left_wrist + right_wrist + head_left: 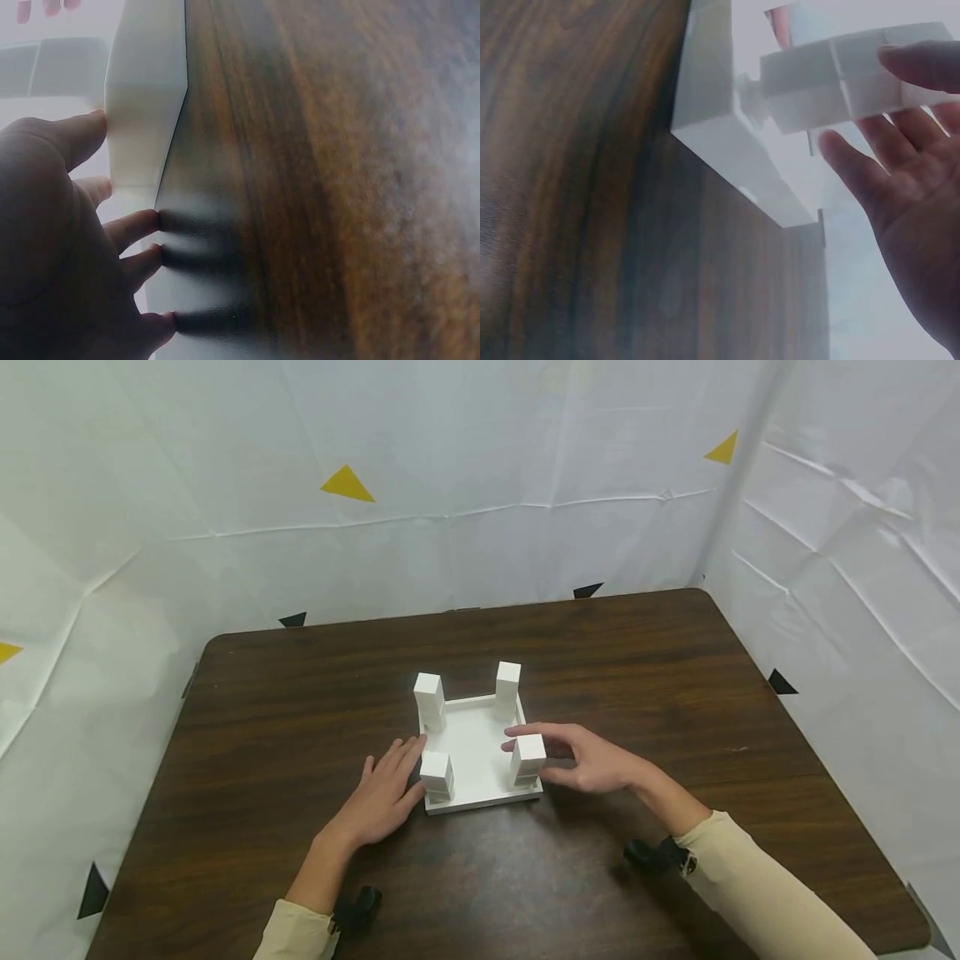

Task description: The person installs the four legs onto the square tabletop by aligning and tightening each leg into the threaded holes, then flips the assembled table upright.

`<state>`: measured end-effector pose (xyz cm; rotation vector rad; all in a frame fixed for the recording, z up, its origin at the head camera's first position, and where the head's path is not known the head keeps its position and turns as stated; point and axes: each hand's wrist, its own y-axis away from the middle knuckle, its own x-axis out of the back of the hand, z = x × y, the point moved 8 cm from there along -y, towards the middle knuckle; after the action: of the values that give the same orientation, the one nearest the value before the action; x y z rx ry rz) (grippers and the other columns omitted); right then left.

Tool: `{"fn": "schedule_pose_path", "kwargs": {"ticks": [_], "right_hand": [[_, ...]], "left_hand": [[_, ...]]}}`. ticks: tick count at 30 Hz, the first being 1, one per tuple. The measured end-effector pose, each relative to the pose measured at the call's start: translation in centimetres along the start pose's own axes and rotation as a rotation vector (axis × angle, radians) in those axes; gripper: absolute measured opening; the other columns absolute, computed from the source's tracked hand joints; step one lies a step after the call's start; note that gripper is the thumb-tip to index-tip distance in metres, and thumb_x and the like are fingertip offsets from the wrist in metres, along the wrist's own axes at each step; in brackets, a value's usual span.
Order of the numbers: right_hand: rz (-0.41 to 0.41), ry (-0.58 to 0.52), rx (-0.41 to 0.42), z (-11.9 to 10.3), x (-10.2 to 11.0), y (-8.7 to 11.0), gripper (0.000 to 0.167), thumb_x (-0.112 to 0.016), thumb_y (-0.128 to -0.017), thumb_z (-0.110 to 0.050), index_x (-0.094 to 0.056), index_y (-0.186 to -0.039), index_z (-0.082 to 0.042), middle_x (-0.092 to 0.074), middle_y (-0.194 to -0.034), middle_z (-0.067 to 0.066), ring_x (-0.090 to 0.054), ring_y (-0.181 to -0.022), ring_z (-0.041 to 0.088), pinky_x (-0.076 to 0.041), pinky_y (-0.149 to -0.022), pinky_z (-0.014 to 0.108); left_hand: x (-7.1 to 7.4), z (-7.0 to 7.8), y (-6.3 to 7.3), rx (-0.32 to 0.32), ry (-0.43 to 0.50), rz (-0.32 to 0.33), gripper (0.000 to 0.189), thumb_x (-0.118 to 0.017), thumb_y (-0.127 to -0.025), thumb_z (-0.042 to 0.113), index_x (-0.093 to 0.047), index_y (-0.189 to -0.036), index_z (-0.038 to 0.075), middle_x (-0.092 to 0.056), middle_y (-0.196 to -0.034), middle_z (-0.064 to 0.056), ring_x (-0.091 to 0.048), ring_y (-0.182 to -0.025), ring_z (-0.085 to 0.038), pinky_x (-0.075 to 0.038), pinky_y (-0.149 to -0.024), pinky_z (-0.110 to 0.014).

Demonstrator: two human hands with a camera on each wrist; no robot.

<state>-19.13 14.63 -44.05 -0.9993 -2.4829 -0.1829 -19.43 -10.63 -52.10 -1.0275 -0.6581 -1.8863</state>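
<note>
A white square tray [472, 752] with a low rim lies on the table, and a white post stands at each of its corners. My right hand [592, 760] is at the near right post [530, 753], its fingers behind the post and its thumb on the near side. In the right wrist view this post [821, 82] shows seams across it, and the thumb [922, 64] overlaps its upper part. My left hand [386, 793] lies along the tray's left side, fingers extended, close to the near left post [437, 774]. The left fingertips [150, 223] are right at the tray's side wall.
The dark wood table [300, 710] has rounded corners and extends on all sides of the tray. White sheeting [450, 443] with yellow and black triangles hangs behind and along both sides. Far left [430, 697] and far right posts [507, 685] rise from the tray's back corners.
</note>
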Motion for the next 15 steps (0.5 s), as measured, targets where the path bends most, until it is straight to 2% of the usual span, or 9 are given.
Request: {"fn": "schedule_pose_path", "kwargs": {"ticks": [4, 7, 10, 15], "right_hand": [[-0.047, 0.010, -0.028, 0.14, 0.01, -0.18, 0.057, -0.066, -0.090, 0.000, -0.051, -0.143, -0.016, -0.054, -0.142, 0.000, -0.050, -0.129, 0.017, -0.040, -0.106, 0.041], [-0.047, -0.022, -0.044, 0.42, -0.05, -0.33, 0.055, -0.068, -0.091, -0.003, -0.051, -0.143, -0.010, -0.055, -0.141, 0.004, -0.051, -0.128, 0.018, -0.041, -0.106, 0.044], [-0.019, -0.061, -0.051, 0.69, -0.11, -0.50, 0.055, -0.072, -0.089, -0.005, -0.053, -0.140, -0.007, -0.056, -0.138, 0.007, -0.054, -0.124, 0.019, -0.042, -0.104, 0.046], [0.055, -0.074, -0.046, 0.78, -0.07, -0.62, 0.051, -0.079, -0.083, -0.005, -0.058, -0.129, -0.009, -0.060, -0.124, 0.006, -0.060, -0.108, 0.022, -0.050, -0.095, 0.044]], "left_hand": [[0.12, 0.01, 0.08, 0.004, 0.006, -0.007, 0.067, -0.047, -0.103, 0.035, -0.015, -0.159, 0.021, -0.023, -0.161, -0.010, -0.014, -0.148, -0.034, -0.008, -0.109, -0.070], [0.17, -0.01, 0.15, 0.008, 0.009, -0.009, 0.066, -0.047, -0.103, 0.035, -0.015, -0.159, 0.020, -0.023, -0.161, -0.010, -0.014, -0.148, -0.034, -0.008, -0.109, -0.070], [0.17, -0.04, 0.20, 0.009, 0.004, -0.009, 0.067, -0.048, -0.103, 0.035, -0.015, -0.159, 0.020, -0.023, -0.161, -0.011, -0.014, -0.148, -0.034, -0.008, -0.109, -0.070], [0.10, -0.07, 0.25, 0.008, 0.001, -0.010, 0.067, -0.048, -0.103, 0.035, -0.015, -0.159, 0.020, -0.022, -0.161, -0.010, -0.014, -0.148, -0.034, -0.008, -0.109, -0.070]]}}
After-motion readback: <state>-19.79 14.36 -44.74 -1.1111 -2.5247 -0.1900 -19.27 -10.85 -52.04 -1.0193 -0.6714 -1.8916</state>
